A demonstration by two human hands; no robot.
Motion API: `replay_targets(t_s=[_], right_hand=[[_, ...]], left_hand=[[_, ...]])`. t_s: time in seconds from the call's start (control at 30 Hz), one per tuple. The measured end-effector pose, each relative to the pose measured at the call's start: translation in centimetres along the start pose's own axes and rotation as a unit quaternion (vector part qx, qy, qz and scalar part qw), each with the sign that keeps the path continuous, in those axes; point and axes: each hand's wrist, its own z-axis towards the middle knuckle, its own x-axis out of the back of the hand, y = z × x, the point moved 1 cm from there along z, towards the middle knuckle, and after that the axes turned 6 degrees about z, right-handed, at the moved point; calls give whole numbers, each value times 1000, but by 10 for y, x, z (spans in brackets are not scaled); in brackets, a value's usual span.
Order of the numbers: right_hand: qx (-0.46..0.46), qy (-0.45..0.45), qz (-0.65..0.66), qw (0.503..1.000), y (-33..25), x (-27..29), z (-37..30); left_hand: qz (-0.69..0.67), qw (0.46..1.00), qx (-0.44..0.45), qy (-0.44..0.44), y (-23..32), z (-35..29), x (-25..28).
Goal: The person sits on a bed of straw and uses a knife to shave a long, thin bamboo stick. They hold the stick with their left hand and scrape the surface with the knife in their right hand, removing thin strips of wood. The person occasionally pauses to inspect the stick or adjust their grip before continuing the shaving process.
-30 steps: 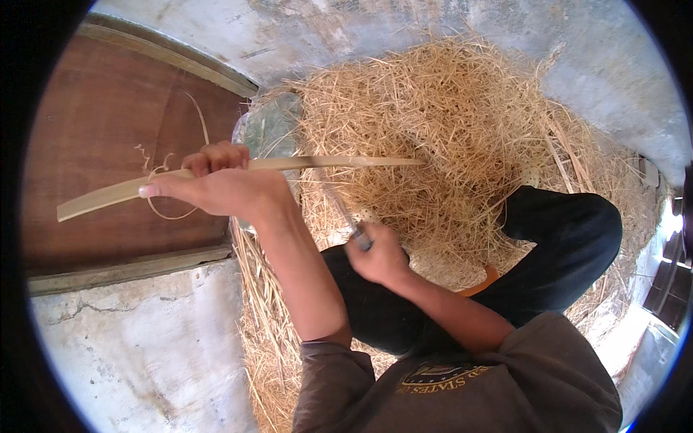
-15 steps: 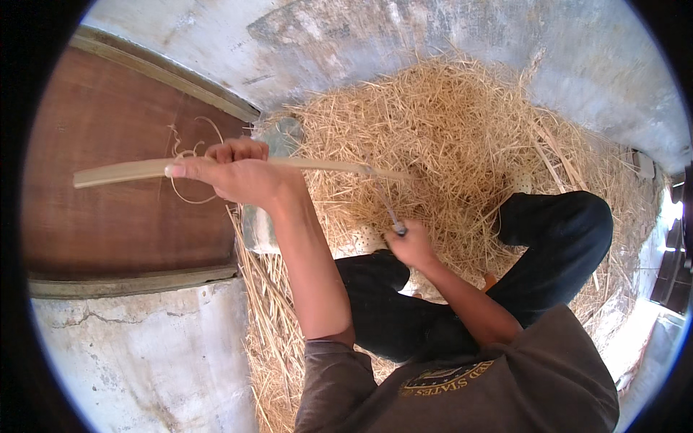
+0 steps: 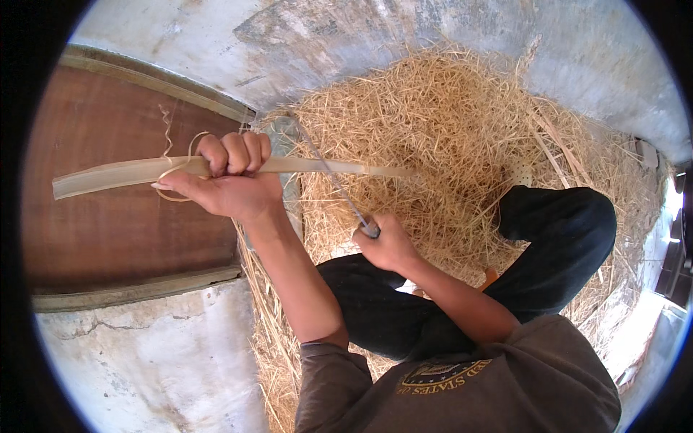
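Observation:
A long, pale strip that looks like split bamboo (image 3: 108, 177) runs sideways across the head view, its right end over the shavings. My left hand (image 3: 234, 173) is wrapped round its middle. Thin curled shavings (image 3: 167, 130) hang about the strip beside my left thumb. In my right hand (image 3: 386, 242), closed round the handle, is a knife (image 3: 328, 169) with a long narrow blade. The blade slants up and left, crossing the strip to the right of my left hand. Whether its edge touches the strip I cannot tell.
A big heap of straw-coloured shavings (image 3: 433, 108) lies ahead against a stained wall (image 3: 325, 36). To the left is a brown wooden panel (image 3: 130, 231) in a frame. My bent legs in dark trousers (image 3: 563, 231) flank the heap. Long loose strips (image 3: 548, 137) lie at right.
My right hand and the knife have moved left, the blade now nearer my left hand. The strip has shifted slightly left, and my left fingers have curled more fully over it.

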Motion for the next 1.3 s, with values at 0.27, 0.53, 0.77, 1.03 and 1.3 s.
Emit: replay_targets(t_s=[0.27,0.53,0.77,1.03,1.3], right_hand=[[-32,27,51,998,27,13,1],[-30,24,106,994,7,-9,-3],[-116,-12,29,993,48,-7,15],[-80,40,-25,996,65,-11,20],[-25,46,-18,998,68,-9,21]], left_hand=[[14,997,-38,63,-6,0,-22],[101,947,-112,284,-12,-4,-26],[97,944,-102,298,-8,-5,-7],[15,962,-92,256,-1,-9,11],[-18,974,-80,213,-5,-8,15]])
